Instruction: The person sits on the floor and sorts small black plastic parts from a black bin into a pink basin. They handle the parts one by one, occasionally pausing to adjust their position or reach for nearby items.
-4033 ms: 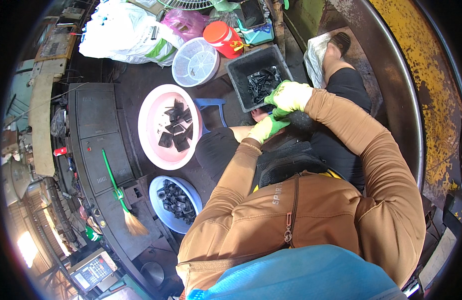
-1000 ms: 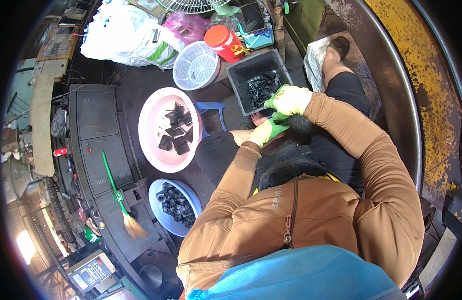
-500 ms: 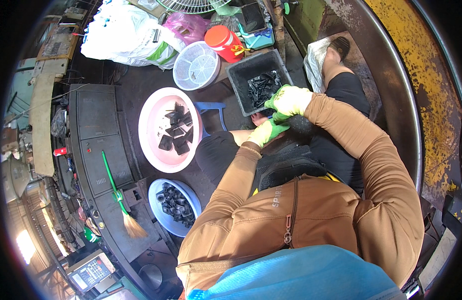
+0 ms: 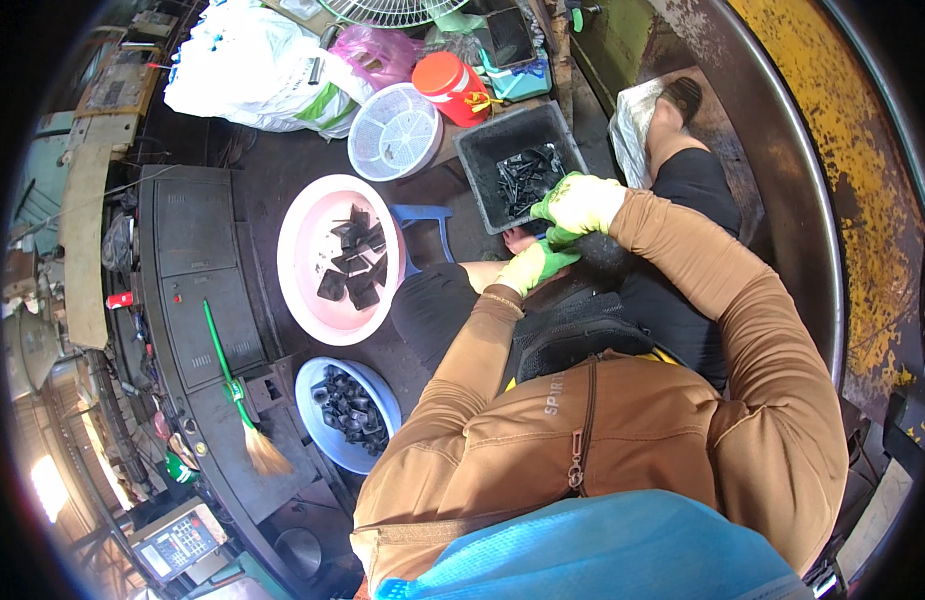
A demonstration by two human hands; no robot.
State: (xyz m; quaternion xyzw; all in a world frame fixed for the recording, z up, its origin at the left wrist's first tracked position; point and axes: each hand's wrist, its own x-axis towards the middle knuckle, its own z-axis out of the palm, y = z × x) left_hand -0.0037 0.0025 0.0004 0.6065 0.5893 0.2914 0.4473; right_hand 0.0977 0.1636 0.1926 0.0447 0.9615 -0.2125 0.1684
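Observation:
My left hand [image 4: 538,266], in a pale yellow glove with green fingertips, is closed just in front of the dark bin. Gloved the same way, my right hand [image 4: 585,206] is curled at the bin's near right corner, close above the left one. Whatever the fingers pinch between them is too small or hidden to make out. The dark grey rectangular bin [image 4: 474,172] contains thin black scraps. To the left stands a pink basin [image 4: 300,290] with several black angular pieces in it. A blue basin [image 4: 309,418] nearer to me is filled with more black pieces.
A white perforated basket [image 4: 394,132] and an orange-red lidded container [image 4: 450,88] stand beyond the bin, beside a white sack [image 4: 252,75]. A blue stool [image 4: 427,213] is beside the pink basin. A green-handled broom [image 4: 232,390] lies on the dark metal cabinet [image 4: 197,225] at left.

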